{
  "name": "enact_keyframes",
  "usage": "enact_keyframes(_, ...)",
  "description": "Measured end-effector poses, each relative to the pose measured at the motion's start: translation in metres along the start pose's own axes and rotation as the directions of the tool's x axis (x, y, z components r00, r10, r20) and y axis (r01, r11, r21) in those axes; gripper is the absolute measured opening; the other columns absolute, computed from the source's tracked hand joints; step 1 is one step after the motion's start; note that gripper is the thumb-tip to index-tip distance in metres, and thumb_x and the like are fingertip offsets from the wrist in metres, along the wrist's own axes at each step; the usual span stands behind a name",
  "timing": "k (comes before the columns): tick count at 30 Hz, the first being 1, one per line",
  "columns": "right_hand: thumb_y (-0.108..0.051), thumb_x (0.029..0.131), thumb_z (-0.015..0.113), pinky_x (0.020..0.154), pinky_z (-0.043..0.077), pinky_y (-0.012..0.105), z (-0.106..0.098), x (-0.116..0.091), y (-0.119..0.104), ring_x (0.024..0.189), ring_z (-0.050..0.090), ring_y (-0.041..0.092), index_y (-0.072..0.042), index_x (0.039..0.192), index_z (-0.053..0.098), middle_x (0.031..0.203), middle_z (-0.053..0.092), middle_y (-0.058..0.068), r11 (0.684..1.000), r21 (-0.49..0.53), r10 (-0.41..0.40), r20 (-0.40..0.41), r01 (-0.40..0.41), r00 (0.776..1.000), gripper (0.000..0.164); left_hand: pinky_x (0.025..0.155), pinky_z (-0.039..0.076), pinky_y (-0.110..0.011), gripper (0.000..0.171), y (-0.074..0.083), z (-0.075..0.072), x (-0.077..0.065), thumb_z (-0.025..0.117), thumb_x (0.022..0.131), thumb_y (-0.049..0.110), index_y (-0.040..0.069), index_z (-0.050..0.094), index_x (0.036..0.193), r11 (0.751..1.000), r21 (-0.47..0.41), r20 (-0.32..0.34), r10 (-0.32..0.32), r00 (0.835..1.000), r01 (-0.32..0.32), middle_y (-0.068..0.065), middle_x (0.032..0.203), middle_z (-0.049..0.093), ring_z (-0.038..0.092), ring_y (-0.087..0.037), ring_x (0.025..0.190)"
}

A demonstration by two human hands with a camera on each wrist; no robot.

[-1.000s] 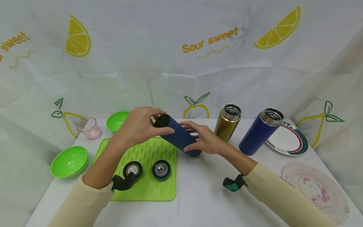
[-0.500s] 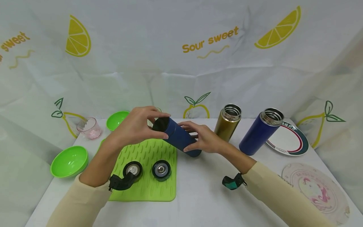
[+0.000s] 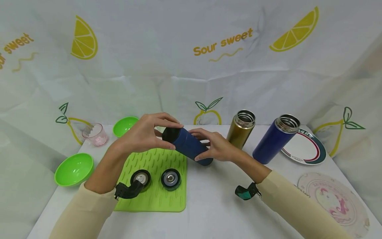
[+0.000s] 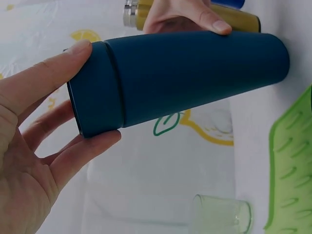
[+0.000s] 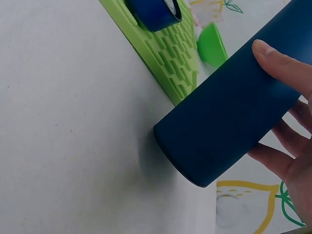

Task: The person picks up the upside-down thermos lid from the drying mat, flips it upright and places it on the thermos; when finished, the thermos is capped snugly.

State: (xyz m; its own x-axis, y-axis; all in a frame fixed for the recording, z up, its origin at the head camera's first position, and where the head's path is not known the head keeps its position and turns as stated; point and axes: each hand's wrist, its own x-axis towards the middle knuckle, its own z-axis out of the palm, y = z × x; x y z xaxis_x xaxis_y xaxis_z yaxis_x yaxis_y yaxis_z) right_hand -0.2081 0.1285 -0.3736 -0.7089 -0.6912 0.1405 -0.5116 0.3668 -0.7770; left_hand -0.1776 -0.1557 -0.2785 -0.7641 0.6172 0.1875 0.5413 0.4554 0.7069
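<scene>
A dark blue insulated bottle point(image 3: 194, 147) is held tilted above the white table, its capped end up toward the left. My left hand point(image 3: 144, 132) grips the cap point(image 4: 97, 90) with thumb and fingers spread round its rim. Lower on the body, my right hand point(image 3: 218, 146) holds the bottle between thumb and fingers; part of those fingers is hidden behind it. A seam between cap and body shows in the left wrist view. Two round dark lids point(image 3: 170, 179) lie with their undersides up on the green ridged mat point(image 3: 161, 204), below my left hand.
At right stand an uncapped gold bottle point(image 3: 241, 129) and an uncapped blue bottle point(image 3: 276, 139). Behind them lies a white plate point(image 3: 302, 146), with a round pink mat point(image 3: 331, 199) nearer. Green bowls point(image 3: 74, 169) and a pink cup point(image 3: 95, 134) stand left. A clear glass point(image 4: 222, 214) is behind.
My left hand's fingers have shifted round the cap, thumb moving down and forefinger over the top. My right hand and the bottle have barely moved.
</scene>
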Motion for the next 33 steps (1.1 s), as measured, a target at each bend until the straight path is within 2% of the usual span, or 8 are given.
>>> enact_keyframes(11, -0.016, 0.078, 0.089, 0.108, 0.052, 0.058, 0.0, 0.0, -0.001, 0.14, 0.054, 0.036, -0.014, 0.152, 0.044, 0.154, 0.052, 0.012, 1.0, 0.021, 0.016, -0.004, -0.016, 1.0, 0.086, 0.085, 0.065, -0.037, 0.057, 0.001, 0.0, 0.0, 0.091, 0.076, 0.014, 0.017, 0.072, 0.13, 0.999, -0.022, 0.008, -0.023, 1.0, 0.024, -0.002, 0.132, 0.064, 0.061, -0.022, 0.124)
enact_keyframes(22, -0.015, 0.078, 0.089, 0.107, 0.053, 0.057, 0.003, -0.005, -0.004, 0.136, 0.056, 0.036, -0.013, 0.151, 0.045, 0.154, 0.052, 0.012, 0.999, 0.037, 0.025, -0.046, -0.023, 0.999, 0.085, 0.09, 0.064, -0.044, 0.058, 0.01, 0.006, -0.002, 0.088, 0.078, 0.009, 0.014, 0.069, 0.132, 1.0, 0.003, -0.009, 0.008, 1.0, -0.008, -0.007, 0.135, 0.061, 0.061, -0.026, 0.125)
enact_keyframes(27, -0.013, 0.078, 0.089, 0.107, 0.053, 0.057, 0.007, -0.006, 0.0, 0.136, 0.056, 0.037, -0.012, 0.151, 0.045, 0.154, 0.051, 0.012, 0.998, 0.059, 0.02, -0.064, -0.017, 0.998, 0.085, 0.093, 0.063, -0.044, 0.069, 0.01, 0.007, -0.003, 0.089, 0.077, 0.013, 0.016, 0.062, 0.141, 1.0, 0.005, -0.017, -0.014, 1.0, 0.015, -0.007, 0.139, 0.058, 0.059, -0.026, 0.128)
enact_keyframes(33, -0.007, 0.078, 0.088, 0.108, 0.052, 0.058, 0.01, -0.007, 0.007, 0.137, 0.055, 0.039, -0.013, 0.151, 0.044, 0.152, 0.052, 0.014, 0.991, 0.13, 0.052, -0.141, -0.034, 0.989, 0.086, 0.1, 0.059, -0.047, 0.083, 0.005, -0.001, -0.014, 0.091, 0.076, 0.021, 0.024, 0.052, 0.15, 0.997, 0.026, -0.058, -0.07, 0.996, 0.071, 0.0, 0.15, 0.051, 0.056, -0.023, 0.132)
